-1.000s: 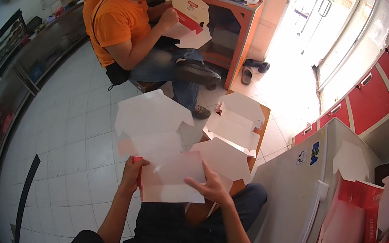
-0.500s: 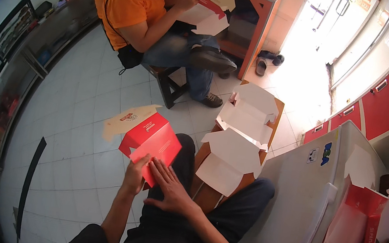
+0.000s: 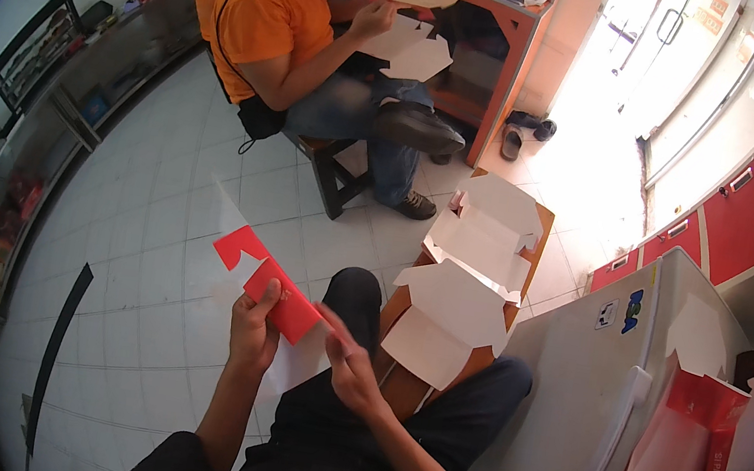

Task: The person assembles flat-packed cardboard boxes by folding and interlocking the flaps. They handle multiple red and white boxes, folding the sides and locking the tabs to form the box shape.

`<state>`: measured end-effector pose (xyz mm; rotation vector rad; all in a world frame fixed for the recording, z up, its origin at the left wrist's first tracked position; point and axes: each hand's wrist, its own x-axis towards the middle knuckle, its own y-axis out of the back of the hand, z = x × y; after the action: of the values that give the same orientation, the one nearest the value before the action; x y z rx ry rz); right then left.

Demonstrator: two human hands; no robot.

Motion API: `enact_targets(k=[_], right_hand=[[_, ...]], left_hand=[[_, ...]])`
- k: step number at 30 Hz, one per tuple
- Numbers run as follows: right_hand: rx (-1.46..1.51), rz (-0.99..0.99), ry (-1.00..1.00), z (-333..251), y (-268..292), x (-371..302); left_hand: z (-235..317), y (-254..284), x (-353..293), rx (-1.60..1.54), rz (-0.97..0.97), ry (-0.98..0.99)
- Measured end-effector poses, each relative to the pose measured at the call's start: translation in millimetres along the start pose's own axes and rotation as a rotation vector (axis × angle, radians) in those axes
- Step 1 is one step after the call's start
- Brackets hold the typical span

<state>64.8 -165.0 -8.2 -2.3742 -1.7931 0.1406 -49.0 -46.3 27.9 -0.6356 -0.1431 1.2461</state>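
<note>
A red folding carton (image 3: 288, 308), partly unfolded, is held over the floor to the left of my knee. My left hand (image 3: 254, 329) grips it by its near side, the thumb lying on a red panel and the other fingers behind it. A notched red flap sticks out at its far left, and pale panels blur against the floor tiles. My right hand (image 3: 351, 370) is at the carton's right edge, fingers stretched out and slightly smeared. Whether those fingertips touch the edge I cannot tell.
Two white-lined open cartons (image 3: 443, 314) rest on a wooden bench (image 3: 407, 391) beside my knee. A white fridge (image 3: 559, 389) stands at the right, with more red cartons (image 3: 688, 438) beyond it. Ahead, a seated person in orange (image 3: 255, 42) handles another carton (image 3: 414, 51).
The carton has turned in my left hand, so its large printed red face and tan flap no longer show. My right hand has come off its face to the right edge. The co-worker's carton has tilted.
</note>
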Motion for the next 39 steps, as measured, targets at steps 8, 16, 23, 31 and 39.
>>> enact_targets(k=[8,16,23,31,39], right_hand=[[-0.894,0.006,0.743,-17,33,-6],[-0.956,0.022,0.852,-33,60,16],[-0.678,0.042,0.766,-46,48,26],[-0.659,0.187,0.738,-24,32,17],[-0.503,0.23,0.729,-29,34,16]], left_hand=[[-13,-16,-5,-0.051,0.088,-0.046],[-27,-50,-30,-0.032,-0.011,-0.182],[-38,-44,-33,0.008,-0.137,-0.407],[-33,-49,-26,0.018,-0.088,-0.281],[-37,-56,-31,0.038,-0.073,-0.285]])
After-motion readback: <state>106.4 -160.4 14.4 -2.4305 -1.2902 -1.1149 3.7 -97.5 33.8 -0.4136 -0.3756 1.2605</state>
